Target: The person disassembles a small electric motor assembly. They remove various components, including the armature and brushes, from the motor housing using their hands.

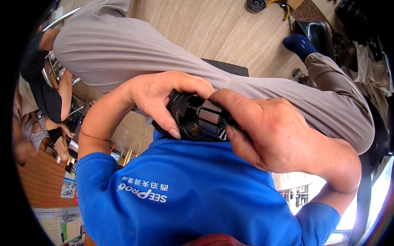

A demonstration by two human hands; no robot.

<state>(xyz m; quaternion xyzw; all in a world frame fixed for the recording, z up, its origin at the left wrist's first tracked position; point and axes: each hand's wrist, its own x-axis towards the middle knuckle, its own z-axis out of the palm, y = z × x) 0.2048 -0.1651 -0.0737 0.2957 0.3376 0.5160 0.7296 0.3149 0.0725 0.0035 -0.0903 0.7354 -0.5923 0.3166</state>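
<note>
In front of the blue shirt, my left hand (152, 94) curls around a black cylindrical motor housing (179, 107), thumb on the near side and fingers over the far side. My right hand (281, 133) pinches the right end of a motor armature (210, 116), a silver core with dark slots. The armature lines up with the housing, and its left end reaches into the housing's open side. Most of the silver core shows outside. My right fingers hide the armature's right end.
Grey trousers (152, 49) cover the legs beyond my hands. On the floor at the top right lie a black round part (256, 4) and a yellow-handled tool (286, 12). Other people sit at the left, near a wooden table (41, 180) with printed sheets (61, 225).
</note>
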